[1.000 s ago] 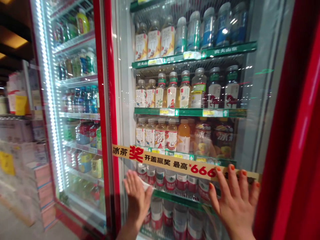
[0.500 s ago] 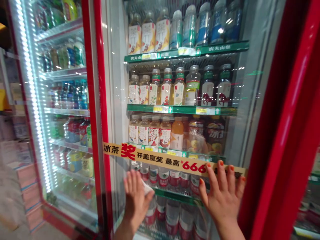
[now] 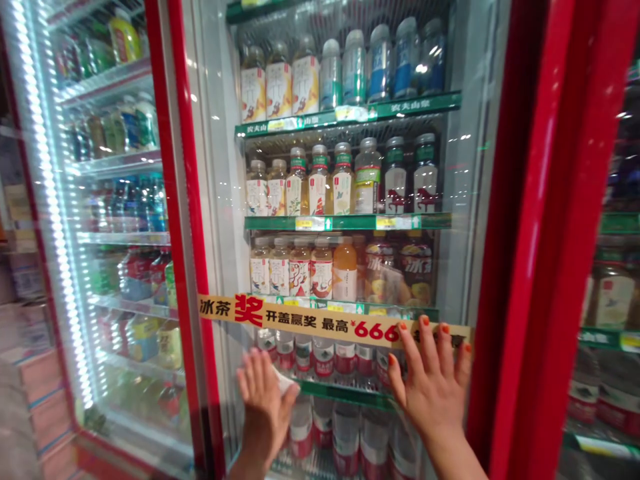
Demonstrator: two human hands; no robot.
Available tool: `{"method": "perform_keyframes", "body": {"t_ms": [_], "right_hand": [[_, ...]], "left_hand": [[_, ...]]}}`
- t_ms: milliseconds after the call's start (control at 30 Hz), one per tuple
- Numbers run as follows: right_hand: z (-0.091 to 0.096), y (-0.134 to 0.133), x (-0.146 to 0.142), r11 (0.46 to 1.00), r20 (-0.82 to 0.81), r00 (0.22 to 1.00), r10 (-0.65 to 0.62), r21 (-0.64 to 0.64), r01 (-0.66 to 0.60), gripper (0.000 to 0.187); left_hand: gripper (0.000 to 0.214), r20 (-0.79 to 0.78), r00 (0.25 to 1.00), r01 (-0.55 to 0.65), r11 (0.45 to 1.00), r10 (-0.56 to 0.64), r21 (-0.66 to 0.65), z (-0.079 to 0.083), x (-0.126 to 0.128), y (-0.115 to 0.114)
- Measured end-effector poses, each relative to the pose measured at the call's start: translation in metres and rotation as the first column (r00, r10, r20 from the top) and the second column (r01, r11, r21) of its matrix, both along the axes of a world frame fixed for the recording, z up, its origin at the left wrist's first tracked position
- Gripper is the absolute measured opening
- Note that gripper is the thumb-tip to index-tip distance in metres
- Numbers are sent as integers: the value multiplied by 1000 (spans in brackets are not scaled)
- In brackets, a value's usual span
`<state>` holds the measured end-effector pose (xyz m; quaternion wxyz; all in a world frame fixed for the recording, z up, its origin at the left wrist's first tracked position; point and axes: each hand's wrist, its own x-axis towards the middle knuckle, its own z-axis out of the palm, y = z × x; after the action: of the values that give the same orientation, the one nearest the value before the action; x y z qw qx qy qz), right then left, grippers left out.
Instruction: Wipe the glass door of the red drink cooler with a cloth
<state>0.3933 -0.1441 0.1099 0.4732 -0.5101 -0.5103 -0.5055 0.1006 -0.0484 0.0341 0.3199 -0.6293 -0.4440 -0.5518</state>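
My left hand (image 3: 261, 400) lies flat against the glass door (image 3: 225, 373) of a drinks fridge, fingers stretched upward. A white tissue or cloth (image 3: 284, 382) shows between its thumb and forefinger, pinned under the palm; the rest is covered by the hand. Farther right, my right hand (image 3: 436, 393) is spread open on the same door, its orange-nailed fingertips over the right part of a yellow printed strip (image 3: 305, 322). That strip runs across the door above the left hand. Behind the glass stand water bottles with red labels (image 3: 324, 357).
Shelves of tea bottles (image 3: 305, 83) fill the fridge higher up. A red frame (image 3: 530, 267) borders the door on the right. To the left stands another lit fridge (image 3: 127, 267), with stacked boxes (image 3: 50, 413) beside it. More bottles (image 3: 613, 300) show at the far right.
The view has shifted, so the fridge sits slightly farther left and more of the right side shows. Both hands stay flat on the door at nearly the same places.
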Motion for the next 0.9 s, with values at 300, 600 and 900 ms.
{"method": "perform_keyframes", "body": {"t_ms": [300, 600, 900], "right_hand": [[0, -2, 2, 1000, -13, 1000, -5, -1, 5, 78], [-2, -1, 0, 999, -18, 999, -32, 19, 32, 74], [-1, -2, -1, 999, -29, 999, -21, 23, 22, 71]], "left_hand": [[98, -221, 970, 101, 995, -103, -22, 29, 53, -20], [89, 253, 965, -49, 996, 66, -76, 57, -8, 22], [90, -148, 988, 44, 999, -46, -18, 11, 33, -18]]}}
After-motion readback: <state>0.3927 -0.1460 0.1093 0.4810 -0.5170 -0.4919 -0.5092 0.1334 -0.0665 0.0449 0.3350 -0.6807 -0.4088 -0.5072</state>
